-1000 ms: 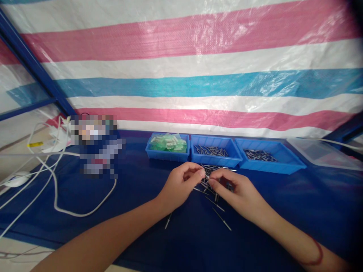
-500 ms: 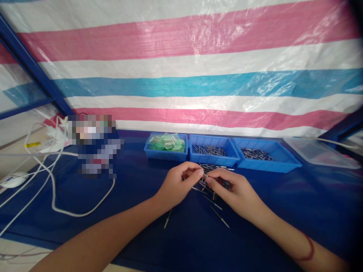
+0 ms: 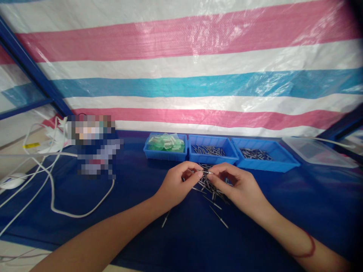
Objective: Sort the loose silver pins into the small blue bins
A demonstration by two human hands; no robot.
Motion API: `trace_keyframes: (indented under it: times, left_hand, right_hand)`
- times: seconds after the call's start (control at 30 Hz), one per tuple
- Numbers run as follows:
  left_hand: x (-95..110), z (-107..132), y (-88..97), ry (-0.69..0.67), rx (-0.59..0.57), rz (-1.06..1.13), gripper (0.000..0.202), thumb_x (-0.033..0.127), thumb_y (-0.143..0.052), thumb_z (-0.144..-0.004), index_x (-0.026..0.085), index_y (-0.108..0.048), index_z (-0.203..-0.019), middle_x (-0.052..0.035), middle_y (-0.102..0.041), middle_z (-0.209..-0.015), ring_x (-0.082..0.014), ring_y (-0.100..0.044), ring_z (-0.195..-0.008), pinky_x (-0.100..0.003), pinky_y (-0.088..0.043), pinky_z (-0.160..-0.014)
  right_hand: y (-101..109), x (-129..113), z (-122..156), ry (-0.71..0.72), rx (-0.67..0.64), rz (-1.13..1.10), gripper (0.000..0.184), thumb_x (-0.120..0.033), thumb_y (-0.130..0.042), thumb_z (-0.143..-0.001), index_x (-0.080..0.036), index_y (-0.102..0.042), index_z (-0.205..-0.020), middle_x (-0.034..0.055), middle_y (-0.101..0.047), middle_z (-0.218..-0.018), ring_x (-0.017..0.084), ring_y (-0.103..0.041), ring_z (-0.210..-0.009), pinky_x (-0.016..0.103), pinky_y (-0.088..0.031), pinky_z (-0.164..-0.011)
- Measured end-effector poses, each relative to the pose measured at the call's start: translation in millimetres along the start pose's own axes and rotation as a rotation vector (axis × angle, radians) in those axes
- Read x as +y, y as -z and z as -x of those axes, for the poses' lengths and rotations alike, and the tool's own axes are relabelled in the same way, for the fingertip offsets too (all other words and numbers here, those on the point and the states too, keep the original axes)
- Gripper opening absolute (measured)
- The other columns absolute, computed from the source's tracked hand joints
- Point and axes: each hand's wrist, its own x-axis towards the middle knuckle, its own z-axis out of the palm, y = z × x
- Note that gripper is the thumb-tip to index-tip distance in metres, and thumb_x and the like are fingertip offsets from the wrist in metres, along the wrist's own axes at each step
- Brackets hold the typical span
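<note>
Over the blue bench [image 3: 176, 241], as the head view shows, the left hand [image 3: 180, 183] and right hand [image 3: 239, 185] both pinch a thin metal rivet [image 3: 206, 172] between thumb and fingers. Just beyond and beneath lies a loose rivet pile [image 3: 213, 190], with stray rivets [image 3: 219, 218] nearer. Farther back, three blue bins [image 3: 212, 159] stand side by side, the left one holding green packets [image 3: 167, 143].

Bare left forearm [image 3: 104, 230], bare fingers [image 3: 195, 177], right forearm [image 3: 283, 230] wearing thin dark-red band [image 3: 313, 247], possibly elastic cord
</note>
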Motion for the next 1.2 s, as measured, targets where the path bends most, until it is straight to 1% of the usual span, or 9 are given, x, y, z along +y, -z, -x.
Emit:
trace_keyframes:
  times: [0.2,0.33,0.43,0.5,0.57,0.67,0.77,0.97,1.2]
  left_hand:
    - [9,-2,7.2,-0.126,-0.014,-0.348,0.017,0.030,-0.055,-0.089,0.018,-0.064,-0.097,-0.0027,-0.067,-0.089,-0.0145,-0.060,-0.078,-0.025,-0.043,-0.073]
    - [24,-3,22.9,-0.185,-0.171,-0.684,0.020,0.033,-0.053,-0.090,0.019,-0.061,-0.103,-0.0027,-0.065,-0.094,-0.0178,-0.060,-0.086,-0.028,-0.040,-0.075]
    - [40,-1,37.2,-0.236,-0.321,-0.938,0.021,0.034,-0.049,-0.092,0.018,-0.063,-0.093,-0.0042,-0.065,-0.091,-0.0197,-0.061,-0.086,-0.030,-0.039,-0.074]
    - [51,4,45.9,-0.203,-0.392,-1.040,0.023,0.033,-0.048,-0.093,0.017,-0.063,-0.088,-0.0049,-0.065,-0.087,-0.0199,-0.061,-0.081,-0.029,-0.039,-0.069]
    - [62,10,53.1,-0.081,-0.466,-1.078,0.026,0.037,-0.051,-0.091,0.016,-0.063,-0.081,-0.0047,-0.066,-0.080,-0.0188,-0.062,-0.072,-0.027,-0.039,-0.062]
    - [74,18,59.4,0.143,-0.550,-1.151,0.027,0.043,-0.063,-0.079,0.017,-0.066,-0.071,-0.0050,-0.067,-0.071,-0.0211,-0.063,-0.064,-0.027,-0.039,-0.055]
    - [79,24,58.5,0.230,-0.605,-1.210,0.022,0.040,-0.069,-0.069,0.018,-0.069,-0.066,-0.0069,-0.068,-0.067,-0.0248,-0.065,-0.064,-0.028,-0.041,-0.054]
    - [76,28,49.4,0.185,-0.653,-1.199,0.008,0.024,-0.069,-0.065,0.017,-0.072,-0.063,-0.0079,-0.068,-0.062,-0.0255,-0.066,-0.062,-0.028,-0.043,-0.052]
    - [67,25,41.1,0.141,-0.644,-1.145,0.012,0.014,-0.059,-0.072,0.016,-0.071,-0.069,-0.0092,-0.070,-0.070,-0.0263,-0.068,-0.065,-0.029,-0.045,-0.054]
  right_hand:
    - [9,-1,-4,0.074,0.031,0.070,0.019,-0.038,-0.059,-0.085,-0.021,-0.066,-0.083,0.0035,-0.067,-0.080,0.018,-0.060,-0.074,0.031,-0.047,-0.067]
    - [45,2,-20,0.147,0.222,0.307,0.018,-0.038,-0.058,-0.085,-0.022,-0.066,-0.083,0.0039,-0.068,-0.082,0.019,-0.058,-0.074,0.032,-0.045,-0.070]
    - [78,11,-34,0.013,0.408,0.558,0.016,-0.035,-0.058,-0.084,-0.021,-0.066,-0.082,0.0076,-0.069,-0.082,0.020,-0.058,-0.070,0.032,-0.041,-0.066]
    - [91,19,-40,-0.083,0.396,0.737,0.018,-0.035,-0.058,-0.084,-0.020,-0.066,-0.081,0.0096,-0.068,-0.078,0.023,-0.059,-0.071,0.034,-0.037,-0.063]
    - [96,25,-43,-0.129,0.354,0.866,0.020,-0.038,-0.057,-0.084,-0.020,-0.067,-0.083,0.0106,-0.069,-0.077,0.026,-0.060,-0.073,0.035,-0.032,-0.061]
    - [88,27,-41,-0.058,0.357,0.907,0.022,-0.038,-0.054,-0.086,-0.020,-0.068,-0.087,0.0105,-0.070,-0.081,0.026,-0.060,-0.074,0.035,-0.028,-0.061]
    - [72,19,-35,0.091,0.368,0.849,0.018,-0.034,-0.055,-0.086,-0.020,-0.067,-0.086,0.0065,-0.070,-0.081,0.025,-0.060,-0.077,0.035,-0.033,-0.067]
    - [40,-8,-13,0.365,0.167,0.772,0.018,-0.032,-0.053,-0.088,-0.022,-0.067,-0.084,0.0031,-0.070,-0.083,0.022,-0.061,-0.081,0.038,-0.033,-0.078]
    - [9,-30,12,0.559,-0.080,0.725,0.014,-0.023,-0.054,-0.089,-0.021,-0.066,-0.084,0.0038,-0.069,-0.082,0.020,-0.057,-0.081,0.039,-0.030,-0.080]
